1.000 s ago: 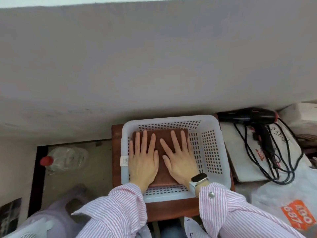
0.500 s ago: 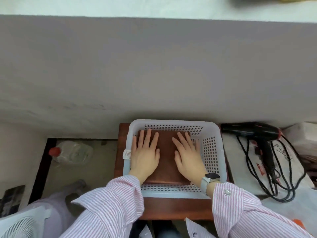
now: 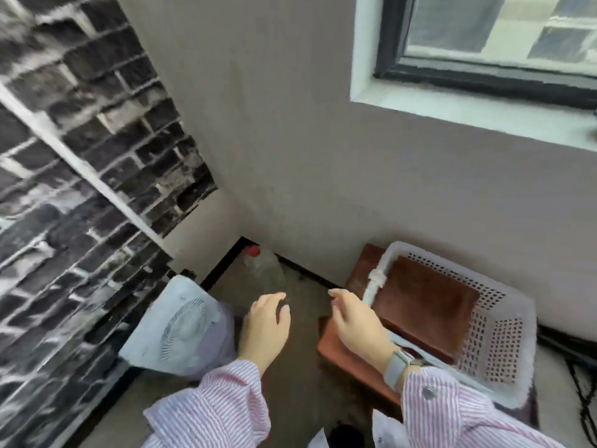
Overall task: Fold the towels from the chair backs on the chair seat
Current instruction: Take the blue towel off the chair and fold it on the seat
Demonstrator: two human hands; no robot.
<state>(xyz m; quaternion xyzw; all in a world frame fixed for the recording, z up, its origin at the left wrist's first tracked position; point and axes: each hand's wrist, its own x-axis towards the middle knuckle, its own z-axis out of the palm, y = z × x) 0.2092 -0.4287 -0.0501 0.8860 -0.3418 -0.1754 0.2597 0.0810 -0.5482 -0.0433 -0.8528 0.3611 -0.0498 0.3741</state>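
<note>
A folded brown towel (image 3: 426, 299) lies flat inside a white perforated plastic basket (image 3: 491, 331), which stands on a reddish-brown wooden stand (image 3: 355, 357) by the wall. My left hand (image 3: 265, 328) hangs over the floor to the left of the stand, fingers loosely curled, holding nothing. My right hand (image 3: 355, 321), a watch on its wrist, hovers over the basket's left rim with relaxed fingers and touches nothing. No chair shows.
A white fan (image 3: 174, 324) lies on the floor at the left beside a black brick-pattern wall. A clear plastic bottle with a red cap (image 3: 263, 263) lies in the corner. A window (image 3: 497, 33) is above. Black cable (image 3: 584, 392) at the right edge.
Both hands have lifted off the towel and out of the basket, moving left. The view has swung left and up, so the fan, brick wall and window now show.
</note>
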